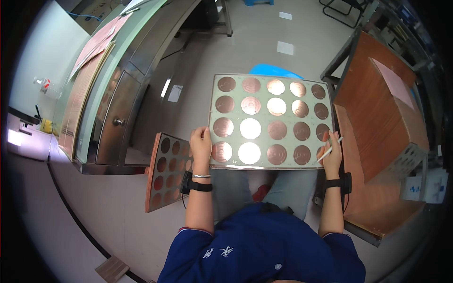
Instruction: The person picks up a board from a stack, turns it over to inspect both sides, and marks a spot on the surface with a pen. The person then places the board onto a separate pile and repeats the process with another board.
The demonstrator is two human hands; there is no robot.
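A flat rectangular circuit-board panel (264, 118) with rows of round copper discs is held up in front of me, above my lap. Its glossy face catches the light, and some discs shine white. My left hand (201, 144) grips its left edge near the lower corner, fingers closed. At the right edge my right hand (333, 154) is closed, with a thin white pen (324, 156) slanting between the fingers. That hand also rests against the panel's edge. Behind my left forearm stands a similar panel (169, 175) with copper discs, tilted upright beside my left leg.
On the left is a metal desk with a drawer cabinet (115, 122) and stacked sheets (89, 89) on top. A brown wooden stand (377, 108) is close on my right. A blue stool (273, 70) shows beyond the panel, and a black chair (347, 12) is farther off.
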